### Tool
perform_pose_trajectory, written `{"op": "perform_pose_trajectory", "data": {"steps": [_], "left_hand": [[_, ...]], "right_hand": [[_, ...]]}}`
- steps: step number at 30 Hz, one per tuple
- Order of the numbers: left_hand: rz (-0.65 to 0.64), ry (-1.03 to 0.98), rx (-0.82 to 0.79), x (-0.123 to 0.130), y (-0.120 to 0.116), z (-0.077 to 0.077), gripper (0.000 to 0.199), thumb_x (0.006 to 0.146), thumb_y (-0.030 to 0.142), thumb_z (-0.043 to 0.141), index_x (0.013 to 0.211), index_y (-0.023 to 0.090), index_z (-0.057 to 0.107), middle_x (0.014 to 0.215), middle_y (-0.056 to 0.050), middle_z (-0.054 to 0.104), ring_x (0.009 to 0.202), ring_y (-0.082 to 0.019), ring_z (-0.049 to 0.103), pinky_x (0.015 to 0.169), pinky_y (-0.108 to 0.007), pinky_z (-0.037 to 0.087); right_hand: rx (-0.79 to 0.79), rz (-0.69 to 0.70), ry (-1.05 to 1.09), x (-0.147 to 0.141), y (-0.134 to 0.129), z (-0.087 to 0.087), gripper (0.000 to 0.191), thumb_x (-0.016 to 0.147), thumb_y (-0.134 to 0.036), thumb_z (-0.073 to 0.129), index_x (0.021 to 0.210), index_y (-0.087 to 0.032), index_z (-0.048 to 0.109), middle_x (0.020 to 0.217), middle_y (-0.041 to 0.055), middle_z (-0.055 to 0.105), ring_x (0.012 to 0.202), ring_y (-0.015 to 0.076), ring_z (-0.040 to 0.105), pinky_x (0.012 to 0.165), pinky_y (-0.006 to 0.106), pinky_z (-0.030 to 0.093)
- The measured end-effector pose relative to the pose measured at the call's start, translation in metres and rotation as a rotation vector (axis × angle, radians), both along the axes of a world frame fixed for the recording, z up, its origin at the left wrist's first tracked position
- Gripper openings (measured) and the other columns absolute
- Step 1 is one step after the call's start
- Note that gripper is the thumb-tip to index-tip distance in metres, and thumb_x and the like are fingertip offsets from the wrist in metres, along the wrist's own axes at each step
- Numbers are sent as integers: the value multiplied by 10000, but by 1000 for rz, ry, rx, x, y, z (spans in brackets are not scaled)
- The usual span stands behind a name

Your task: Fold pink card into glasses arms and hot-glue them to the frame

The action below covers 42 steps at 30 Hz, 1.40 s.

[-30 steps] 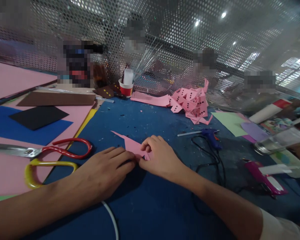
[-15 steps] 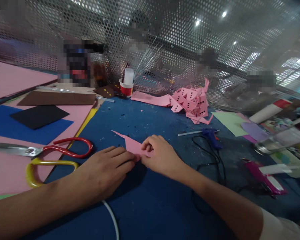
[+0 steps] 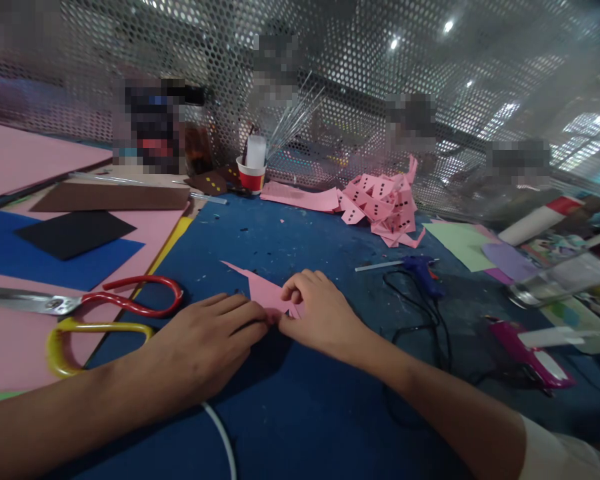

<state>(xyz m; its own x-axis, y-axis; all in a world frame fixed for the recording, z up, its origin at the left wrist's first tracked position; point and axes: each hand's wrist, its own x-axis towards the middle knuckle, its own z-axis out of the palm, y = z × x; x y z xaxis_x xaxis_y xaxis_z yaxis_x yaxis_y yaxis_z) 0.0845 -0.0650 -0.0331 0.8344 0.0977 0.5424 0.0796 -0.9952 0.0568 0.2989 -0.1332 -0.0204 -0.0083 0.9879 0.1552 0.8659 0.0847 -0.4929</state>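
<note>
A small piece of pink paper (image 3: 264, 291) with a thin pointed tip is between my hands, over the blue tabletop (image 3: 300, 413). My left hand (image 3: 220, 333) pinches its lower left edge, fingers together. At its right side my right hand (image 3: 317, 310) is closed on the paper, with the index finger curled. The fingertips hide part of the lower edge. Left of my left hand lie large scissors (image 3: 125, 303) with one red and one yellow handle loop.
A pile of pink cut-outs with black dots (image 3: 380, 203) lies at the back. A blue glue gun (image 3: 423, 273) and a magenta tool (image 3: 530, 353) rest on the right. Coloured sheets (image 3: 75, 233) cover the left side. A red-and-white cup (image 3: 251, 177) stands near the perforated metal screen (image 3: 350, 100).
My fingers have shifted slightly on the pink paper, and a small dark gap now shows near the right fingertips. Both hands keep their hold. The whole view has moved very little.
</note>
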Motion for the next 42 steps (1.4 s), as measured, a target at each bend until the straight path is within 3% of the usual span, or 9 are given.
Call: {"op": "perform_pose_trajectory", "data": {"steps": [5, 10, 17, 23, 33, 42], "left_hand": [[3, 104, 56, -1, 1, -3, 256, 987, 73, 467, 1072, 140, 700, 1017, -112, 737, 934, -244, 683, 811, -403, 584], [-4, 99, 71, -1, 2, -4, 259, 983, 73, 459, 1079, 142, 689, 1027, -115, 735, 933, -243, 682, 806, -396, 581], [-3, 99, 60, -2, 2, -3, 258, 990, 84, 456, 1079, 150, 689, 1009, -106, 737, 890, -233, 679, 775, -388, 573], [-1, 88, 66, -1, 2, -3, 246, 981, 88, 477, 1060, 161, 698, 1016, -103, 747, 904, -237, 686, 786, -386, 569], [2, 77, -1, -1, 2, -2, 279, 948, 76, 505, 1078, 189, 724, 999, -94, 745, 917, -214, 687, 842, -355, 579], [8, 104, 73, -2, 2, -2, 305, 990, 75, 436, 1168, 144, 674, 1065, -105, 757, 893, -233, 691, 769, -387, 570]], "right_hand": [[14, -22, -22, -3, 1, -1, 202, 826, -315, 773, 927, -221, 626, 928, 13, 672, 917, 208, 566, 802, 365, 409], [-21, 1, 28, 1, 3, 0, 92, 851, -185, 696, 909, -221, 635, 929, 0, 678, 917, 185, 561, 840, 346, 408], [-38, 12, 50, 5, 3, 2, 159, 787, -212, 724, 927, -219, 650, 940, 3, 674, 914, 187, 554, 810, 334, 400], [-73, 51, 97, 10, 4, 7, 184, 805, -85, 613, 930, -209, 665, 928, 8, 689, 931, 184, 563, 831, 326, 417], [-118, 69, 127, 11, 6, 14, 227, 839, -18, 575, 913, -207, 678, 993, 26, 710, 939, 180, 584, 829, 322, 436], [-82, 57, 243, 22, 1, 17, 140, 933, -106, 598, 976, -204, 689, 1010, 17, 681, 896, 139, 620, 811, 284, 469]]}}
